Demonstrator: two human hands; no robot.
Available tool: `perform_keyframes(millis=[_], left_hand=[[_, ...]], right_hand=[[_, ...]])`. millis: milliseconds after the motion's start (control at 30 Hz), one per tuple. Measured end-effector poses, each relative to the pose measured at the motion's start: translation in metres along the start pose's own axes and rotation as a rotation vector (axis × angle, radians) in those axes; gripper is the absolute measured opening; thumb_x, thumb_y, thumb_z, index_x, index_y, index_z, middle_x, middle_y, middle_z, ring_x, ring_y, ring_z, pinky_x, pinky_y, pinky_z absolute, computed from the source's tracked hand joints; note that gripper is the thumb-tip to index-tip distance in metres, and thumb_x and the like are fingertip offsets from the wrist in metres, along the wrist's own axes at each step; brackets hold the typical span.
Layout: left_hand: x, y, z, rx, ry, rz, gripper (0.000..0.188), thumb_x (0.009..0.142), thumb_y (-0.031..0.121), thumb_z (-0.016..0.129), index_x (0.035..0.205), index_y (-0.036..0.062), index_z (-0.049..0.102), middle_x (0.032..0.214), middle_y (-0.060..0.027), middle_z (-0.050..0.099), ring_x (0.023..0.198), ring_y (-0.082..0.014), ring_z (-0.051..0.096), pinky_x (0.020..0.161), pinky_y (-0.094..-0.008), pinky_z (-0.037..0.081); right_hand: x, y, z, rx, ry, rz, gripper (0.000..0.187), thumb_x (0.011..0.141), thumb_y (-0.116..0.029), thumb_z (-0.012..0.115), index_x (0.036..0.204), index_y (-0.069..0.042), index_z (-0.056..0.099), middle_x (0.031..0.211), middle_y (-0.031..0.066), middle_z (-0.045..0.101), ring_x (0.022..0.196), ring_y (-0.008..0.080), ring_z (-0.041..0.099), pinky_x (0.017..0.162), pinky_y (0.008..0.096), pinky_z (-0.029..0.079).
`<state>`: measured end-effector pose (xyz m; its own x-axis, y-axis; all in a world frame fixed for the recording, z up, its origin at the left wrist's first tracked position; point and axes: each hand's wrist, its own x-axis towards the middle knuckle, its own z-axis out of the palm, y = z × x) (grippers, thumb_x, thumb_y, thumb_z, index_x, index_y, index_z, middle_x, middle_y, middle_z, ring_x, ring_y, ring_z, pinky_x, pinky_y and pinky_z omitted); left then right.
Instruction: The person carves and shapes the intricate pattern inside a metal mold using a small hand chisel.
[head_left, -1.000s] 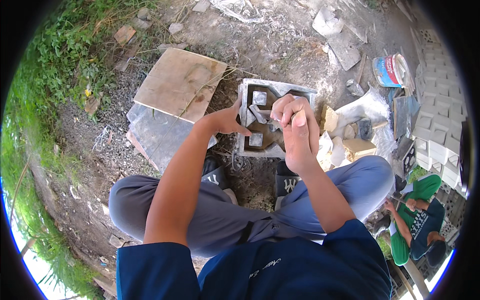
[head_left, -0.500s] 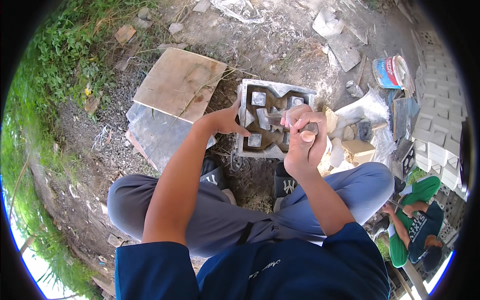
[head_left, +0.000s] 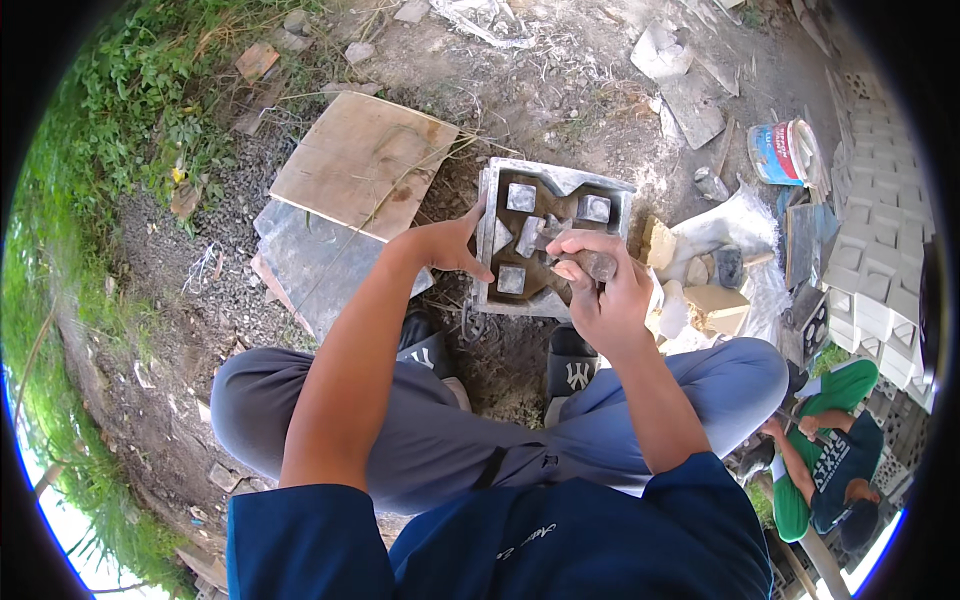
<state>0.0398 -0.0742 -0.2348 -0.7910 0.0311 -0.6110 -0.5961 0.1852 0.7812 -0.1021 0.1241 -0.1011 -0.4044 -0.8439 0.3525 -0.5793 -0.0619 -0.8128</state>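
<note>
A grey metal block mould (head_left: 560, 170) with raised square cores lies on the ground before my feet, brown material lining its channels. My left hand (head_left: 450, 246) grips its left wall, thumb on the rim near the lower left core and fingers stretched along the side. Over the mould's right half, my right hand (head_left: 610, 300) is closed around a hand tool (head_left: 598, 266) with a thick, rounded brown handle. The tool's working end points left toward the middle core and is partly hidden, so its exact kind is unclear.
Left of the mould, a brown board (head_left: 360, 165) overlaps a grey sheet (head_left: 310, 250). Stones and broken chunks (head_left: 715, 305) lie on white plastic sheeting at right, below a paint bucket (head_left: 785, 155). Pale patterned blocks (head_left: 870, 250) are stacked beyond; a seated person (head_left: 830, 455) is lower right.
My right hand has turned and lowered the tool, tipping its handle flatter and uncovering the mould's upper right core. My left hand stays on the mould's left wall.
</note>
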Motion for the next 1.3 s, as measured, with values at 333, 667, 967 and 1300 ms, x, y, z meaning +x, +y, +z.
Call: perform_keyframes(millis=[333, 667, 967, 1300], left_hand=[[0.0, 0.002, -0.001, 0.037, 0.0, -0.066, 0.153, 0.066, 0.037, 0.098, 0.166, 0.0077, -0.015, 0.155, -0.0281, 0.047, 0.142, -0.0328, 0.049, 0.119, -0.0407, 0.035], [-0.006, 0.007, 0.001, 0.054, 0.014, -0.063, 0.15, 0.068, 0.037, 0.097, 0.165, 0.0052, -0.013, 0.151, -0.029, 0.051, 0.137, -0.0335, 0.054, 0.115, -0.04, 0.04], [-0.007, -0.01, 0.0, 0.022, 0.029, -0.011, 0.152, 0.065, 0.033, 0.099, 0.166, 0.0077, -0.012, 0.145, -0.0253, 0.057, 0.129, -0.0305, 0.058, 0.111, -0.0379, 0.042], [-0.004, 0.001, 0.001, 0.062, 0.009, -0.052, 0.155, 0.062, 0.026, 0.1, 0.166, 0.007, -0.014, 0.142, -0.0246, 0.06, 0.124, -0.0262, 0.06, 0.108, -0.0384, 0.045]], right_hand=[[-0.009, 0.012, 0.004, 0.023, 0.069, 0.016, 0.015, 0.097, -0.002, 0.071, 0.109, -0.005, 0.062, 0.096, 0.008, 0.078, 0.075, 0.0153, 0.076, 0.066, 0.0254, 0.058], [-0.02, 0.011, 0.009, 0.019, 0.107, 0.036, 0.026, 0.087, 0.003, 0.079, 0.108, -0.004, 0.066, 0.098, 0.0108, 0.077, 0.082, 0.0214, 0.077, 0.069, 0.0293, 0.06], [-0.017, -0.005, 0.01, 0.022, 0.127, -0.055, 0.024, 0.086, 0.0, 0.082, 0.104, -0.002, 0.067, 0.094, 0.0114, 0.077, 0.083, 0.0236, 0.078, 0.07, 0.0292, 0.06], [-0.023, -0.003, 0.011, -0.037, 0.123, -0.118, 0.028, 0.084, -0.003, 0.084, 0.106, -0.004, 0.067, 0.095, 0.0106, 0.077, 0.079, 0.0226, 0.077, 0.068, 0.0306, 0.061]])
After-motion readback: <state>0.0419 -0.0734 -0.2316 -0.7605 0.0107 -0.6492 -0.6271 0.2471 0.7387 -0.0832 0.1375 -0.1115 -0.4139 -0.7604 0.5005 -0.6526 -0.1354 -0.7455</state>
